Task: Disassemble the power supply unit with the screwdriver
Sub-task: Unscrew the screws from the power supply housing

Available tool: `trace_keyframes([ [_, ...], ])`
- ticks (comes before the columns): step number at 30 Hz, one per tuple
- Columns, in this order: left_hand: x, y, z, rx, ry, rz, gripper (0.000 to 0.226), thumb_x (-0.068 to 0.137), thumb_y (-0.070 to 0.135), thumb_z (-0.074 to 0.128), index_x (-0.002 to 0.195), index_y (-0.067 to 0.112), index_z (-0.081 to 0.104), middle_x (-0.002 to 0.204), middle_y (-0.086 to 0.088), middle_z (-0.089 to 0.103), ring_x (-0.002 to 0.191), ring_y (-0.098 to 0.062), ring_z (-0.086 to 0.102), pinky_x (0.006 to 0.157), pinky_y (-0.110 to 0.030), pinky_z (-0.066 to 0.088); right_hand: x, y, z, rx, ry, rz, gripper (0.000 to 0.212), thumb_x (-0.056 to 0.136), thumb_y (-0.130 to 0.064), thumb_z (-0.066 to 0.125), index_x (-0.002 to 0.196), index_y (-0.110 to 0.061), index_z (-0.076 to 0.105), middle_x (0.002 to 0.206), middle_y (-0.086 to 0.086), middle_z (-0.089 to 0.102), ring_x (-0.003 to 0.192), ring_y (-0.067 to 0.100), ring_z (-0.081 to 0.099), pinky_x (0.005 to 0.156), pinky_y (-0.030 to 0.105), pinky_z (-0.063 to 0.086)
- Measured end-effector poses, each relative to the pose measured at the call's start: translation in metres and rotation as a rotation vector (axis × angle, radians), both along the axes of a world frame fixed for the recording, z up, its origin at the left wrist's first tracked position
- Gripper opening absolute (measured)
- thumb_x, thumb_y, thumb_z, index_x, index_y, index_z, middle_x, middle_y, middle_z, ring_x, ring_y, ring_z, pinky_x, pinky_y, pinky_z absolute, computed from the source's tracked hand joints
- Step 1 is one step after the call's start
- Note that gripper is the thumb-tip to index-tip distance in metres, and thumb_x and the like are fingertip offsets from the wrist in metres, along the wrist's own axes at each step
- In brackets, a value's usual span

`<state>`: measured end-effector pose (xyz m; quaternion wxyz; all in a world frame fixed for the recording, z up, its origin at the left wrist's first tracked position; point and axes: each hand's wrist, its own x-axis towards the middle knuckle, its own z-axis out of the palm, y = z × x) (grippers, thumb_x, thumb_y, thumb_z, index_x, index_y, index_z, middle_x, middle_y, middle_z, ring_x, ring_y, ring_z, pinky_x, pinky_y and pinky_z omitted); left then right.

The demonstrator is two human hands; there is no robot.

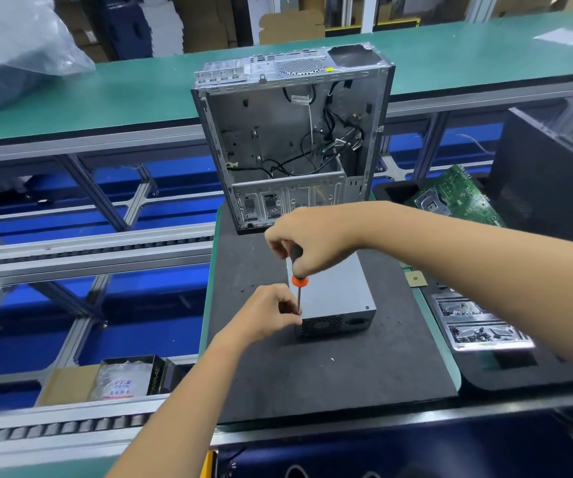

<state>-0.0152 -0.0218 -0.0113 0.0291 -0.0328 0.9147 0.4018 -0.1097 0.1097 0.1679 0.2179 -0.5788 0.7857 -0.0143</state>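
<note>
Fingers of the right hand point(316, 241) curl round the black top of the screwdriver point(298, 277) handle, holding the tool close to upright with its orange collar below the grip and its thin shaft running down to the near left corner of the power supply unit point(335, 298). Those of the left hand point(266, 313) are curled and pinched at the lower end of the shaft, right against that corner of the box; whether they pinch the shaft itself or a screw there cannot be told. That grey metal box lies flat on a dark foam mat point(312, 374) on the table point(449, 369), its vented end with the socket facing the person. Behind it, at the far edge of the mat, an opened computer case point(292, 139) stands upright with loose black cables hanging inside. To the right lie a green circuit board point(457, 198), a dark side panel point(550, 177) and a clear plastic tray point(478, 326). Down at the left, below the roller rails, sits a small open carton point(130, 377) with bagged parts.
</note>
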Motion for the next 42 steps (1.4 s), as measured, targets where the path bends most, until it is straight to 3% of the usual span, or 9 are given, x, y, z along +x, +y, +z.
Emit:
trace_keyframes([
  [3, 0.000, 0.001, 0.001, -0.003, -0.013, 0.013, 0.017, 0.070, 0.014, 0.081, 0.068, 0.022, 0.066, 0.079, 0.007, 0.066, 0.074, -0.007, 0.063, 0.072, -0.025, 0.052, -0.001, -0.002, -0.006, 0.001, 0.314, 0.010, 0.029, 0.099, -0.036, 0.036, 0.079, -0.017, 0.045, 0.076, 0.005, 0.059, 0.071, 0.025, 0.055, 0.052, 0.034, 0.038],
  [10, 0.002, 0.003, 0.003, -0.010, -0.008, 0.010, 0.020, 0.071, 0.013, 0.080, 0.065, 0.024, 0.063, 0.080, 0.006, 0.066, 0.074, -0.008, 0.063, 0.071, -0.023, 0.052, -0.003, 0.005, 0.000, -0.114, -0.059, 0.013, 0.016, 0.078, -0.011, 0.060, 0.092, -0.017, 0.060, 0.082, -0.010, 0.062, 0.075, 0.005, 0.054, 0.061, 0.023, 0.042],
  [15, 0.002, 0.005, 0.005, -0.010, -0.025, 0.018, 0.015, 0.072, 0.012, 0.079, 0.069, 0.018, 0.066, 0.081, 0.005, 0.066, 0.075, -0.008, 0.062, 0.073, -0.025, 0.052, -0.002, -0.002, -0.008, -0.068, 0.275, 0.016, 0.027, 0.102, -0.035, 0.036, 0.083, -0.020, 0.049, 0.084, 0.007, 0.063, 0.080, 0.026, 0.059, 0.061, 0.034, 0.043],
  [19, 0.003, 0.005, 0.005, -0.003, -0.009, 0.014, 0.019, 0.071, 0.010, 0.079, 0.064, 0.020, 0.064, 0.082, 0.002, 0.067, 0.075, -0.012, 0.063, 0.072, -0.026, 0.052, -0.001, 0.003, 0.001, -0.061, -0.084, 0.021, 0.020, 0.081, -0.011, 0.061, 0.098, -0.018, 0.054, 0.083, -0.011, 0.061, 0.075, 0.005, 0.053, 0.058, 0.025, 0.039],
  [24, 0.004, 0.006, 0.005, -0.007, -0.023, 0.032, 0.019, 0.073, 0.013, 0.078, 0.068, 0.025, 0.064, 0.083, 0.005, 0.066, 0.076, -0.009, 0.062, 0.074, -0.026, 0.053, -0.001, -0.001, -0.011, -0.061, 0.344, -0.034, 0.036, 0.096, -0.046, 0.044, 0.087, -0.012, 0.054, 0.075, 0.001, 0.056, 0.070, 0.021, 0.054, 0.051, 0.030, 0.035],
  [29, 0.004, 0.006, 0.006, -0.030, -0.013, 0.025, 0.027, 0.072, 0.014, 0.079, 0.064, 0.031, 0.060, 0.084, 0.003, 0.066, 0.077, -0.012, 0.062, 0.073, -0.029, 0.053, -0.005, 0.004, 0.001, -0.018, -0.040, 0.013, 0.023, 0.079, -0.017, 0.067, 0.095, -0.021, 0.051, 0.078, -0.012, 0.057, 0.069, 0.004, 0.052, 0.052, 0.020, 0.035],
  [34, 0.004, 0.006, 0.004, -0.011, -0.029, 0.061, 0.016, 0.072, 0.013, 0.080, 0.068, 0.020, 0.066, 0.080, 0.005, 0.064, 0.074, -0.011, 0.062, 0.072, -0.030, 0.053, -0.004, 0.002, -0.011, -0.010, 0.370, 0.045, 0.023, 0.101, -0.030, 0.036, 0.091, -0.013, 0.048, 0.081, 0.005, 0.056, 0.063, 0.015, 0.046, 0.050, 0.032, 0.031],
  [39, 0.002, 0.007, 0.006, -0.028, -0.032, 0.050, 0.019, 0.071, 0.011, 0.080, 0.062, 0.018, 0.065, 0.082, -0.002, 0.067, 0.080, -0.016, 0.065, 0.077, -0.037, 0.053, -0.004, 0.008, 0.001, -0.153, -0.047, 0.077, 0.020, 0.076, -0.007, 0.063, 0.093, -0.017, 0.059, 0.078, -0.018, 0.055, 0.072, -0.007, 0.050, 0.054, 0.011, 0.035],
  [42, 0.004, 0.008, 0.007, -0.003, -0.032, 0.073, 0.032, 0.072, 0.008, 0.079, 0.058, 0.028, 0.058, 0.080, 0.001, 0.067, 0.081, -0.015, 0.067, 0.079, -0.037, 0.054, -0.002, 0.006, -0.007, -0.179, 0.052, 0.024, 0.016, 0.088, -0.031, 0.059, 0.086, -0.015, 0.056, 0.075, -0.008, 0.064, 0.072, 0.009, 0.056, 0.056, 0.022, 0.039],
])
